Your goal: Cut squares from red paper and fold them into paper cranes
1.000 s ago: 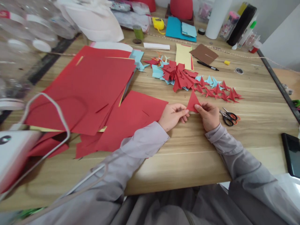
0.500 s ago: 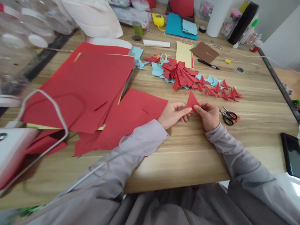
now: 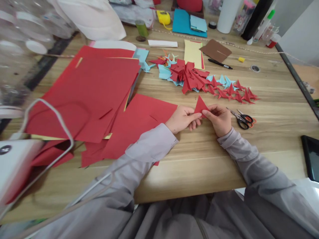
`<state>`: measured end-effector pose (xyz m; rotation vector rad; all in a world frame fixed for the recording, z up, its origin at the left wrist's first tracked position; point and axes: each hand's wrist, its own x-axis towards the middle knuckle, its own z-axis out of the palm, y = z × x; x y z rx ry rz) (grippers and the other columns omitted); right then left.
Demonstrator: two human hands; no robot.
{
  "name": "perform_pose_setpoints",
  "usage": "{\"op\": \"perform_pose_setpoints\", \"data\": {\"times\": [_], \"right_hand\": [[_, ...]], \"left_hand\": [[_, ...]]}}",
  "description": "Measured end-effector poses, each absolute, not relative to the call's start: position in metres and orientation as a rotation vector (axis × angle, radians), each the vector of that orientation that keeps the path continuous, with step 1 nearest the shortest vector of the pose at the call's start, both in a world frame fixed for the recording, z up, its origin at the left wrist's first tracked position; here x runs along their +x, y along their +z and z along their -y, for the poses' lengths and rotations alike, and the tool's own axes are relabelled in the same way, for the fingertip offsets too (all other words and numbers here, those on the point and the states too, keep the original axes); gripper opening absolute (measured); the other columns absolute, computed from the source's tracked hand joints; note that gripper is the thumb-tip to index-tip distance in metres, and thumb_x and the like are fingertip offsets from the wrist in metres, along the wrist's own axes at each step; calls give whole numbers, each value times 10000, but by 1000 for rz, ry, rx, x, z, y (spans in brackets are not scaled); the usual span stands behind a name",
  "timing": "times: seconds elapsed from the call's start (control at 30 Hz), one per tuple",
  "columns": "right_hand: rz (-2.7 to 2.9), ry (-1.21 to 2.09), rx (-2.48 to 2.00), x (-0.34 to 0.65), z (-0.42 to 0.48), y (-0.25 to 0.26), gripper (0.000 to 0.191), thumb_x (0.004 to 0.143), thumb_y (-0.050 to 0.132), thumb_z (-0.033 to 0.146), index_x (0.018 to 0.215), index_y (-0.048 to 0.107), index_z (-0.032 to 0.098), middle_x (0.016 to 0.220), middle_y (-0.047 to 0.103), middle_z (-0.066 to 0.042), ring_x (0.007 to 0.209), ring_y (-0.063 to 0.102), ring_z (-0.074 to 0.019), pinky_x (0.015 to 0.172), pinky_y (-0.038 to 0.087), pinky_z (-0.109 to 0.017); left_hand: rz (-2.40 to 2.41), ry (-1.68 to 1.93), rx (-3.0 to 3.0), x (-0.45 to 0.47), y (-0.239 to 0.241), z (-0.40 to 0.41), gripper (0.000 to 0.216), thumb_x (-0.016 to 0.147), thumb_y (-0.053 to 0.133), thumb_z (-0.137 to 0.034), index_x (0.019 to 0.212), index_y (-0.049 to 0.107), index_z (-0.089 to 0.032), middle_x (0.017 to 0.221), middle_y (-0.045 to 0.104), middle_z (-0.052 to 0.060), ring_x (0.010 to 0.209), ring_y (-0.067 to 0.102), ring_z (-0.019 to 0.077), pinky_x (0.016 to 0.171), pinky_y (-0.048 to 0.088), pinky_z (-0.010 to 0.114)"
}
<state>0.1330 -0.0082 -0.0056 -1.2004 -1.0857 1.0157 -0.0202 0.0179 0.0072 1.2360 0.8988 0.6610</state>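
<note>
A small red paper triangle [image 3: 200,105] is pinched between both hands above the wooden table, its point facing away from me. My left hand [image 3: 183,119] grips its lower left corner with the thumb on top. On the opposite corner, my right hand [image 3: 218,119] presses with its thumb, the fingers curled behind. Part of the paper's lower edge is hidden by the thumbs. Beyond the hands lie a heap of folded red paper pieces [image 3: 186,74] and several small red and blue folded paper shapes [image 3: 230,89].
Large red paper sheets [image 3: 84,96] are stacked on the left, near a white device [image 3: 18,162] with a cable. Scissors [image 3: 243,119] lie right of my right hand. Farther back are a pen [image 3: 220,64], brown card [image 3: 215,50] and yellow tape measure [image 3: 163,18]. A black phone-like device [image 3: 311,157] sits far right.
The camera view has shifted slightly. Both hands keep hold of the paper triangle, which sits a little farther left in view; the thumbs have barely moved.
</note>
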Motion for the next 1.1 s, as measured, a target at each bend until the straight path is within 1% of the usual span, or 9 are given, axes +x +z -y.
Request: {"op": "perform_pose_setpoints", "data": {"times": [0.13, 0.27, 0.5, 0.77, 0.97, 1.1], "right_hand": [[1044, 1158, -1151, 132, 7, -3, 371, 536, 834, 462, 687, 643, 182, 636, 682, 21, 574, 615, -108, 584, 529, -252], [1142, 1228, -1160, 134, 5, 0, 369, 592, 797, 496, 647, 640, 167, 581, 658, 16, 513, 571, -89, 538, 499, -232], [1247, 1208, -1185, 136, 3, -2, 384, 576, 800, 511, 602, 650, 159, 538, 637, 11, 494, 559, -89, 504, 469, -216], [1112, 1239, -1260, 134, 4, 1, 387, 519, 830, 496, 565, 654, 154, 532, 659, -7, 433, 531, -81, 445, 436, -213], [949, 1185, -1308, 131, 5, 6, 419, 453, 868, 450, 478, 558, 170, 464, 619, 14, 381, 476, -69, 393, 384, -209], [927, 1272, -1239, 135, 4, 4, 415, 484, 848, 490, 507, 584, 170, 495, 638, 9, 407, 520, -77, 416, 411, -208]], "left_hand": [[-919, 716, 1235, -20, 6, -16, 230, 818, 625, -179, 609, 628, -83, 508, 627, 33, 363, 519, 75, 353, 414, 182], [-924, 810, 1228, -19, 7, -15, 269, 820, 624, -184, 568, 613, -90, 433, 575, 13, 340, 504, 77, 350, 401, 181], [-964, 852, 1174, -16, 5, -14, 260, 826, 588, -148, 574, 615, -91, 441, 576, 9, 339, 502, 77, 330, 402, 178], [-923, 923, 1161, -16, 1, -13, 233, 793, 647, -228, 607, 627, -90, 484, 606, 15, 355, 512, 73, 352, 421, 182], [-906, 998, 1123, -17, 1, -10, 201, 767, 666, -241, 639, 640, -88, 546, 649, 34, 353, 515, 82, 353, 424, 203], [-903, 1022, 1130, -15, 1, -10, 213, 769, 653, -236, 617, 642, -87, 531, 649, 44, 351, 509, 85, 358, 417, 207]]}}
